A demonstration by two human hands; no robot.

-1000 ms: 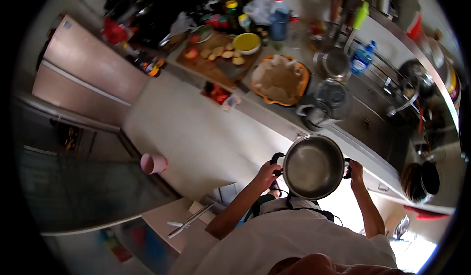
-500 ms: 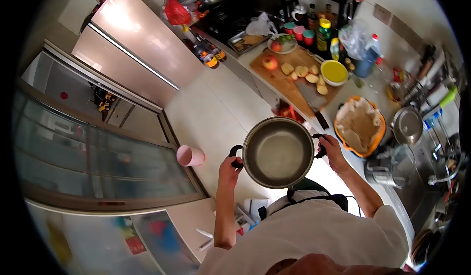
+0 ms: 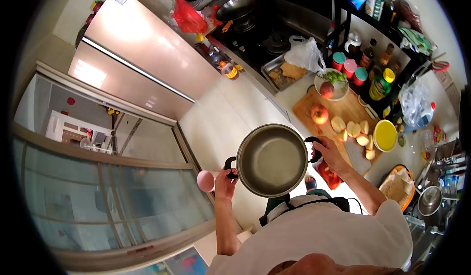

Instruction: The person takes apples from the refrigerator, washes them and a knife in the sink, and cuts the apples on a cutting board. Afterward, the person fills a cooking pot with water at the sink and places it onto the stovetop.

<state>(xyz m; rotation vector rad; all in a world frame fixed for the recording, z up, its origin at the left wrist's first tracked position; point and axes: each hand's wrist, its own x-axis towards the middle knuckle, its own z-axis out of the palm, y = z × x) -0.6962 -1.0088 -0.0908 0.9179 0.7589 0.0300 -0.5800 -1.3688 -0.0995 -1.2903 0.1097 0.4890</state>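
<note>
A metal two-handled pot (image 3: pixel 272 159) is held level in front of my body, over the floor. My left hand (image 3: pixel 226 184) is closed round its black left handle (image 3: pixel 230 167). The black right handle (image 3: pixel 314 147) is in the grip of my right hand (image 3: pixel 329 156). The inside of the pot looks bare apart from a soft shine; whether it holds clear water I cannot tell. Beyond my right hand lies the wooden cutting board (image 3: pixel 306 106) with apple pieces (image 3: pixel 363 140), a whole apple (image 3: pixel 319 114) and a partly hidden knife blade (image 3: pixel 357 155).
The gas stove (image 3: pixel 274 41) carries a wok (image 3: pixel 239 8) at the back. A yellow-filled bowl (image 3: pixel 385 135) and lined orange basket (image 3: pixel 396 188) stand on the right counter. A pink bin (image 3: pixel 205 180) is on the floor by the sliding door (image 3: pixel 113 196); the fridge (image 3: pixel 137 44) is back left.
My view has turned, so the counter appears further right and more of the stove shows. Both hands still hold the pot, and my body has moved along the floor with it.
</note>
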